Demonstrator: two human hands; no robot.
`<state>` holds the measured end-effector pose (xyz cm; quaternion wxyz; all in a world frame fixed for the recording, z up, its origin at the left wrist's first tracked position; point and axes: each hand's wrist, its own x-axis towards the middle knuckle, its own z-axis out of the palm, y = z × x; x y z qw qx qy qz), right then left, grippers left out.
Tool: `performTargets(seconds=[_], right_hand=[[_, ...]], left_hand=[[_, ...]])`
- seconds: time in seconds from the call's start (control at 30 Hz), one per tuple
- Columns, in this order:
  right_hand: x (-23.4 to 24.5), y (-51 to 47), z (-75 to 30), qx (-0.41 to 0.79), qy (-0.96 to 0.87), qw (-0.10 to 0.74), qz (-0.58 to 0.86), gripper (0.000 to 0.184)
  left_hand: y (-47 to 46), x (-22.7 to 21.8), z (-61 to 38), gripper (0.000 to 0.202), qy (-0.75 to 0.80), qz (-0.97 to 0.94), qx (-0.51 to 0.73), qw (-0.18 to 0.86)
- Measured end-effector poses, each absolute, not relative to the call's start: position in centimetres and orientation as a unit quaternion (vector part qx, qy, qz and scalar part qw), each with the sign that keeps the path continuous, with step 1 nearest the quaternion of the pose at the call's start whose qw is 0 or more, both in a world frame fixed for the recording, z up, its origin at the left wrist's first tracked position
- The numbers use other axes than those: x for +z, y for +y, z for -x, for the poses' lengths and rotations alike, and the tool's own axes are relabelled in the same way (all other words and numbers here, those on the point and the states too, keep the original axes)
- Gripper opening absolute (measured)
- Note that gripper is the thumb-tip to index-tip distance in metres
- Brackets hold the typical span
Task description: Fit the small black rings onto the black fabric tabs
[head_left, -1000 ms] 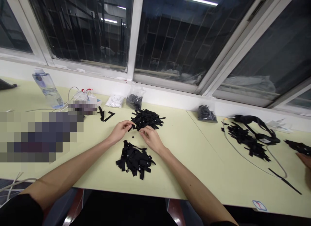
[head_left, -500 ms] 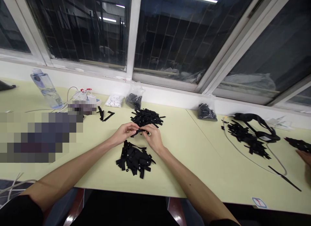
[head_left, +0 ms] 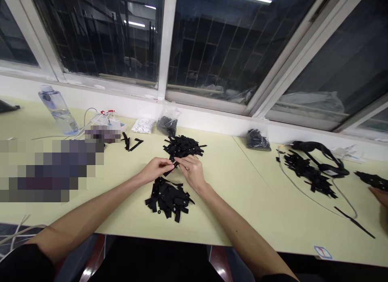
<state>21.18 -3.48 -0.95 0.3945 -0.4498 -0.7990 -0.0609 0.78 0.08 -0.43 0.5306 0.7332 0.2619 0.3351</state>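
Observation:
My left hand (head_left: 156, 169) and my right hand (head_left: 191, 171) meet over the pale yellow table (head_left: 230, 185), fingers pinched together on one short black fabric strip (head_left: 171, 167). Just beyond the hands lies a far pile of black strips (head_left: 182, 146). Right below the hands, closer to me, sits a near pile of black strips (head_left: 168, 198), some with small white marks.
A water bottle (head_left: 57, 110), white cables (head_left: 91, 124) and two loose strips (head_left: 131, 143) lie to the left. Small plastic bags (head_left: 167, 124) line the window sill wall. Another bag (head_left: 257, 141) and black straps (head_left: 312, 168) lie right, near another person's hand (head_left: 379, 195).
My hands drew back from the far pile with a strip. They have come closer together, and the strip now hangs tilted down from the fingertips.

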Motion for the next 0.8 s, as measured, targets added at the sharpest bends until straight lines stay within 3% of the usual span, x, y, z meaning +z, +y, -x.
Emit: performTargets(seconds=[0.17, 0.37, 0.8], right_hand=[[-0.9, -3.1, -21.1, -0.058, -0.782, 0.355, 0.509, 0.026], [-1.9, -2.6, -21.6, 0.028, -0.791, 0.289, 0.539, 0.016], [-2.2, -2.3, -21.3, 0.176, -0.73, 0.386, 0.536, 0.007]], left_hand=[[1.1, -1.3, -0.6, 0.031, 0.301, -0.715, 0.38, 0.504], [2.3, -2.1, 0.0, 0.032, 0.343, -0.693, 0.413, 0.481], [2.3, -2.1, -0.2, 0.033, 0.329, -0.674, 0.422, 0.51]])
